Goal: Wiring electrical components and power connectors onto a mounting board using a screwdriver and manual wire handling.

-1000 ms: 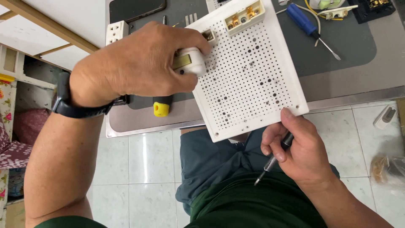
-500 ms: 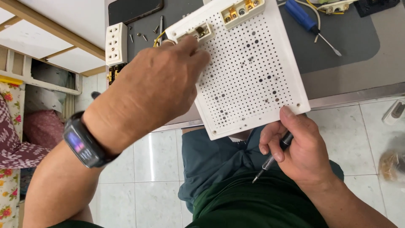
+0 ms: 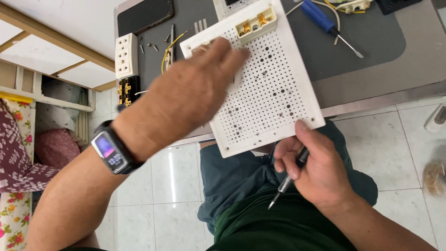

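Observation:
A white perforated board lies tilted over the table's front edge, with a cream terminal block fixed near its top. My left hand rests flat on the board's left part, fingers stretched toward the block, holding nothing that I can see. A smartwatch sits on that wrist. My right hand pinches the board's lower right corner with the thumb and also grips a small black screwdriver, tip pointing down toward my lap.
On the grey mat lie a blue-handled screwdriver, a dark phone, loose screws and a yellow wire. A white triple socket and a black socket body sit at the table's left. Tiled floor lies below.
My left hand let go of the yellow-tipped tool it held, which is out of sight now, and moved up and right to lie flat on the board. The right hand stayed put.

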